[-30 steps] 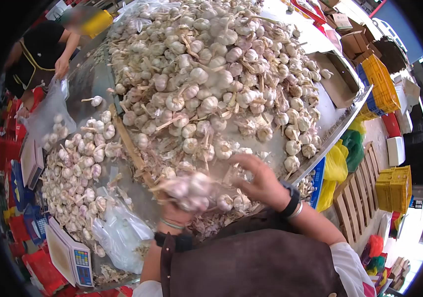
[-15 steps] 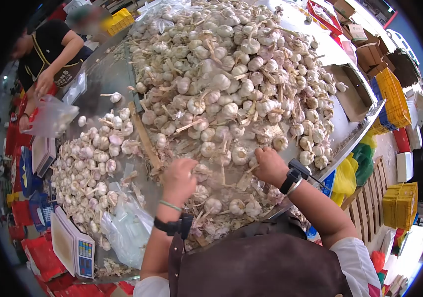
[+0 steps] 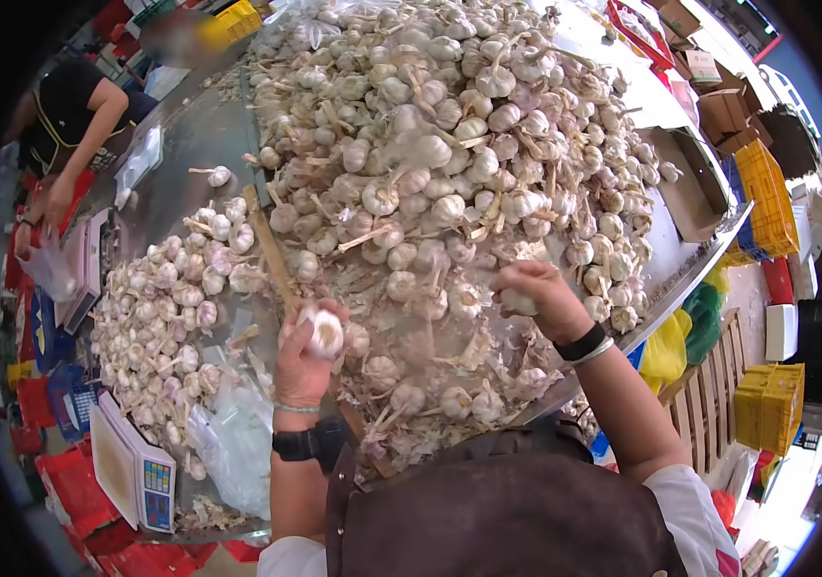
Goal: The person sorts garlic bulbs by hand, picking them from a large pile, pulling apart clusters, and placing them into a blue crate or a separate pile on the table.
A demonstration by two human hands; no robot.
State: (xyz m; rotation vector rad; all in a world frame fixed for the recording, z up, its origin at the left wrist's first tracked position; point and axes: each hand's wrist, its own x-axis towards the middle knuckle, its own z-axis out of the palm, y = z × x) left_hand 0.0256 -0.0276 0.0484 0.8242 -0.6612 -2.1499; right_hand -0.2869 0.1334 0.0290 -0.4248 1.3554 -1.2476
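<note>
My left hand is closed around a garlic bulb, its pale root end turned up between thumb and fingers. It is just in front of the wooden strip that divides the metal table. My right hand is curled over another garlic bulb, partly hidden under the fingers, at the near edge of the big heap. That heap of garlic has dry stems on many bulbs. Left of the strip lies a pile of bulbs with mostly short stems. Loose skins and several bulbs lie between my arms.
Scales stand at the table's left edge, beside a clear plastic bag. Across the left corner, another person handles a plastic bag. A cardboard tray and yellow crates are on the right.
My left hand has moved left toward the strip, and a bulb now shows in it. My right hand has lifted slightly with a bulb. The other person's bag has moved lower left.
</note>
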